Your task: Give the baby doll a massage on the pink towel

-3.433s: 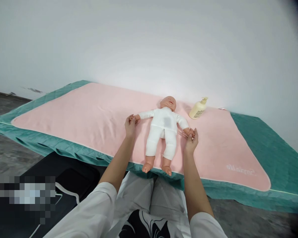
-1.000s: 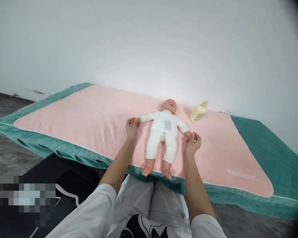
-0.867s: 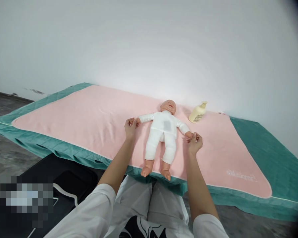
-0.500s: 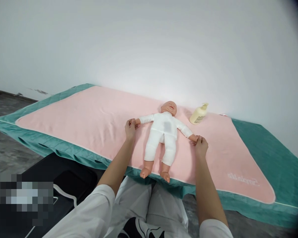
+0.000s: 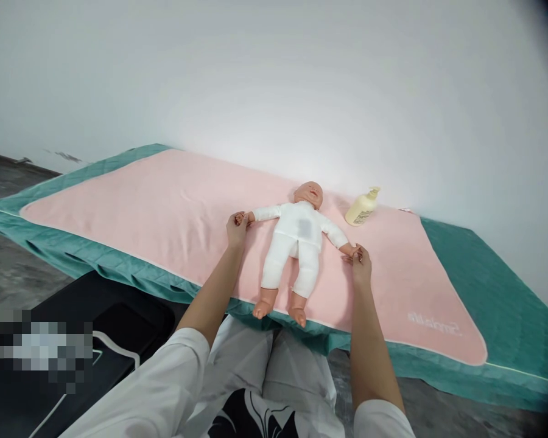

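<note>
A baby doll (image 5: 299, 228) with a white cloth body lies on its back on a pink mat (image 5: 132, 207), arms spread wide and feet toward me. My left hand (image 5: 237, 228) is closed on the doll's hand at the left. At the right, my right hand (image 5: 360, 261) pinches the doll's other hand between thumb and fingers. A pale yellow pump bottle (image 5: 362, 208) stands on the mat, to the right of the doll's head.
Under the mat is a bed with a green quilted cover (image 5: 475, 261), set against a white wall (image 5: 274, 85). A black padded piece of furniture (image 5: 114, 304) stands at the lower left, with a blurred patch over part of it. Grey floor shows beyond the bed.
The whole view has shifted slightly, so the bed and doll appear a little higher and further left. Both hands keep hold of the doll's hands, and its arms stay outstretched.
</note>
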Tool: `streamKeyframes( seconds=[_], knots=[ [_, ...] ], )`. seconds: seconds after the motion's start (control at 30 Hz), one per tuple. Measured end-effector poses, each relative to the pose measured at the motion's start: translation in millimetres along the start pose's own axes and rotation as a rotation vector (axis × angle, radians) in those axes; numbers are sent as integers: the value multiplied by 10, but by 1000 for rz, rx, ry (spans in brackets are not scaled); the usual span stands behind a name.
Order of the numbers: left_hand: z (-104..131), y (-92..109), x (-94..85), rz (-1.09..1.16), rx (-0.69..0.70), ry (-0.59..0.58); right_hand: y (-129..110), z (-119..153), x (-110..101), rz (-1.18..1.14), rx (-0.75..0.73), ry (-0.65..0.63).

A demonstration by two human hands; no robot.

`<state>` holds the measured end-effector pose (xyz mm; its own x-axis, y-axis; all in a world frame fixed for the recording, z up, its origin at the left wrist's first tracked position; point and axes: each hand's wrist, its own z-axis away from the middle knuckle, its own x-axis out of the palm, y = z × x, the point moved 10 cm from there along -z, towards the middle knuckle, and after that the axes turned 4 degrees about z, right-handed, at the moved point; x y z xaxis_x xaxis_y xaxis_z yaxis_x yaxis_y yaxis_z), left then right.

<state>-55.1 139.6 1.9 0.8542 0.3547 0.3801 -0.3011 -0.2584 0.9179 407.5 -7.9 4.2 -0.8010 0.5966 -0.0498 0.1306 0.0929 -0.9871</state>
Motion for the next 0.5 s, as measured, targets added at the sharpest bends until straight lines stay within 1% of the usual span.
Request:
streamKeyframes(
  seconds=[0.13, 0.23, 0.5],
  knots=[
    [45, 80, 15, -21, 21, 3, -42, 15, 22, 22, -36, -16],
    [63, 100, 25, -24, 26, -1, -65, 26, 22, 52, -50, -16],
    [96, 102, 70, 29, 8, -32, -59, 26, -60, 151, -33, 74]
  ],
)
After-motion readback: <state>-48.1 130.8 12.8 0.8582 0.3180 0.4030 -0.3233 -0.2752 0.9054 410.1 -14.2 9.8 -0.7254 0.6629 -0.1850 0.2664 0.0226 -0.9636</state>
